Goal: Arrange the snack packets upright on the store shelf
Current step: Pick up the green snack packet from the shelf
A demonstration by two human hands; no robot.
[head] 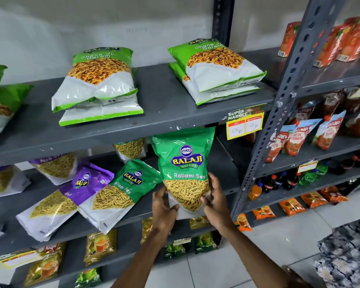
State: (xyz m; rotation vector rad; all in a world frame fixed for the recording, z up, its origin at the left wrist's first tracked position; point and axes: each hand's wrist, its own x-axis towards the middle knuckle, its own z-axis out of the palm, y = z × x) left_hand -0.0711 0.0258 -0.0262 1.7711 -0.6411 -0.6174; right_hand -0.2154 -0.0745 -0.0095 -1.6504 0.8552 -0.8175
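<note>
A green Ratlami Sev packet (pixel 184 161) stands upright at the right end of the middle shelf (pixel 224 183). My left hand (pixel 163 206) grips its lower left corner and my right hand (pixel 215 199) grips its lower right edge. To its left a second green Ratlami Sev packet (pixel 121 192) and a purple Aloo Sev packet (pixel 64 200) lie flat and slanted. Another sev packet (pixel 130 149) stands further back on the same shelf.
The top shelf (pixel 158 113) holds flat stacks of light-green Chana Jor Garam packets (pixel 98 80). A yellow price tag (pixel 244 123) hangs from its edge. Tea packets (pixel 100 245) fill the lower shelf. A grey upright post (pixel 279 113) borders a rack of ketchup pouches (pixel 299 140) on the right.
</note>
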